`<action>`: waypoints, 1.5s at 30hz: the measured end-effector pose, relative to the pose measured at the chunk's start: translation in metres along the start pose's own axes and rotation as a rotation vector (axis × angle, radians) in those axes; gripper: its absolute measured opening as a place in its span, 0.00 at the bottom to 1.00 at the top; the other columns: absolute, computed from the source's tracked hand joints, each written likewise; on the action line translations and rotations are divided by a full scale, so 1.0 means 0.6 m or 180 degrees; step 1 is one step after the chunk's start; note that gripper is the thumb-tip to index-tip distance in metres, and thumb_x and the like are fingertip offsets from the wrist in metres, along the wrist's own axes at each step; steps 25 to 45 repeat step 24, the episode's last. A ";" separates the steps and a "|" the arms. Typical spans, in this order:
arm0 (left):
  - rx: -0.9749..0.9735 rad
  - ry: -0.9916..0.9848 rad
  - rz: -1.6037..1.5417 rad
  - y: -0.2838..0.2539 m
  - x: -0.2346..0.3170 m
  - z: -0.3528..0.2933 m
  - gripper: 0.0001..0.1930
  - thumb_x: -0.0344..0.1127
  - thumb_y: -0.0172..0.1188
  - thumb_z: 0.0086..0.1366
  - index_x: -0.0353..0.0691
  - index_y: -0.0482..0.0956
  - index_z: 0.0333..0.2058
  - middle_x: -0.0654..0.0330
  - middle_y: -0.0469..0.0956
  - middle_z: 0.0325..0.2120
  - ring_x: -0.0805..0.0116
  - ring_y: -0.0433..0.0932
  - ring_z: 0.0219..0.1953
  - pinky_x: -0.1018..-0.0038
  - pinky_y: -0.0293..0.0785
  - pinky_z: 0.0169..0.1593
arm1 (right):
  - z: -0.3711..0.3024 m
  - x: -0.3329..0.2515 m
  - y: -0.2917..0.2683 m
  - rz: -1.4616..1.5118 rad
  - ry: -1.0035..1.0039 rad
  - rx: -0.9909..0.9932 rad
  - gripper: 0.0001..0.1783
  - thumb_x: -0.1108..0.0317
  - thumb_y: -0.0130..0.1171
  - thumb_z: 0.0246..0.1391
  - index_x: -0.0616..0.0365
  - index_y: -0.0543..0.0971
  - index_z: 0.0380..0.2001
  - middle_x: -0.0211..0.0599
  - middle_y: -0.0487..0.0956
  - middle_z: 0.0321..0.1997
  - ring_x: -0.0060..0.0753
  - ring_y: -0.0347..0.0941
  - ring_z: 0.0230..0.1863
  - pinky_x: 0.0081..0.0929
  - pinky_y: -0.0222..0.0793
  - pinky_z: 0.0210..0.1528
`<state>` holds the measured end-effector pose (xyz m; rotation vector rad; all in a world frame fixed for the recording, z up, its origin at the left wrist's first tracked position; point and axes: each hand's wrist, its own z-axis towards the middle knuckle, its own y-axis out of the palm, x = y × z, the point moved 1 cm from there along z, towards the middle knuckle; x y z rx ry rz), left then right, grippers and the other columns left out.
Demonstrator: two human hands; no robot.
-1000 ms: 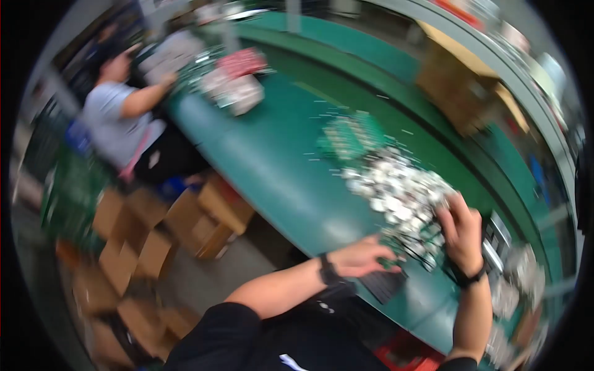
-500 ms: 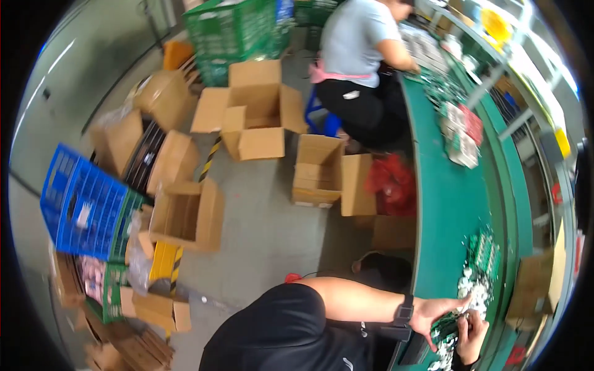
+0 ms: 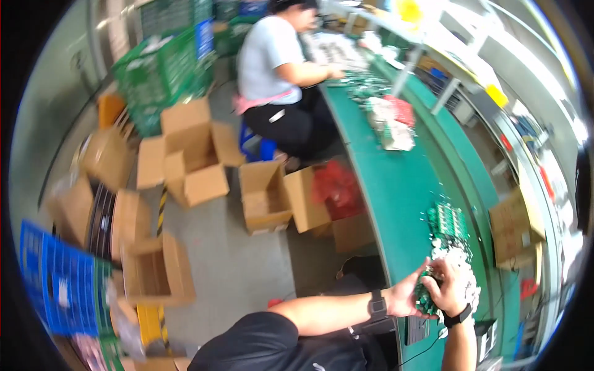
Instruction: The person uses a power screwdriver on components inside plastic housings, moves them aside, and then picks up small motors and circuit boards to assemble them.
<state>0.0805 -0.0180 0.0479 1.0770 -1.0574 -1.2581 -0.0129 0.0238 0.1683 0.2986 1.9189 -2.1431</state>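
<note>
Over the green workbench point(image 3: 365, 167), my left hand point(image 3: 403, 297) curls round a clump of small green circuit boards point(image 3: 424, 298). My right hand point(image 3: 448, 287) bends over the same clump from the other side, its fingers closed and close to the left fingers. What the right fingertips pinch is hidden and blurred. A heap of small white parts point(image 3: 458, 255) lies just beyond and partly under the right hand. Past it, a stack of green circuit boards point(image 3: 448, 220) rests on the bench.
A co-worker point(image 3: 272, 68) sits farther up the bench beside white and red bundles point(image 3: 391, 120). Open cardboard boxes point(image 3: 266, 198) stand on the floor at left, with a blue crate point(image 3: 59, 284) and green crates point(image 3: 161, 80). A cardboard carton point(image 3: 516, 229) stands right of the bench.
The view has swung to the right, so the scene sits farther left. My right hand has come over the clump in my left hand, and more of its forearm shows.
</note>
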 end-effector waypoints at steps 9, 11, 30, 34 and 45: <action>0.0440 -0.0369 -0.0143 0.006 0.098 0.070 0.37 0.71 0.44 0.67 0.47 0.70 0.61 0.53 0.74 0.57 0.48 0.74 0.58 0.35 0.63 0.62 | -0.056 0.075 -0.127 -0.0215 -0.0164 0.1797 0.29 0.51 0.66 0.53 0.64 0.74 0.49 0.47 0.78 0.40 0.49 0.75 0.41 0.39 0.71 0.46; 0.0274 -0.0020 -0.0165 0.005 0.173 0.079 0.35 0.69 0.44 0.68 0.47 0.71 0.60 0.49 0.73 0.57 0.42 0.71 0.59 0.33 0.59 0.63 | -0.098 0.122 -0.150 0.0002 0.0096 0.2082 0.27 0.52 0.63 0.56 0.66 0.73 0.47 0.46 0.77 0.38 0.46 0.75 0.40 0.37 0.70 0.46; 0.2936 0.2686 0.2889 0.160 1.206 0.169 0.55 0.83 0.34 0.59 0.48 0.41 0.74 0.54 0.42 0.74 0.42 0.40 0.74 0.31 0.39 0.68 | -0.306 0.320 -0.153 0.0432 0.2724 0.2777 0.22 0.57 0.59 0.60 0.65 0.72 0.48 0.35 0.72 0.33 0.27 0.69 0.36 0.23 0.64 0.41; 0.2936 0.2686 0.2889 0.160 1.206 0.169 0.55 0.83 0.34 0.59 0.48 0.41 0.74 0.54 0.42 0.74 0.42 0.40 0.74 0.31 0.39 0.68 | -0.306 0.320 -0.153 0.0432 0.2724 0.2777 0.22 0.57 0.59 0.60 0.65 0.72 0.48 0.35 0.72 0.33 0.27 0.69 0.36 0.23 0.64 0.41; 0.2936 0.2686 0.2889 0.160 1.206 0.169 0.55 0.83 0.34 0.59 0.48 0.41 0.74 0.54 0.42 0.74 0.42 0.40 0.74 0.31 0.39 0.68 | -0.306 0.320 -0.153 0.0432 0.2724 0.2777 0.22 0.57 0.59 0.60 0.65 0.72 0.48 0.35 0.72 0.33 0.27 0.69 0.36 0.23 0.64 0.41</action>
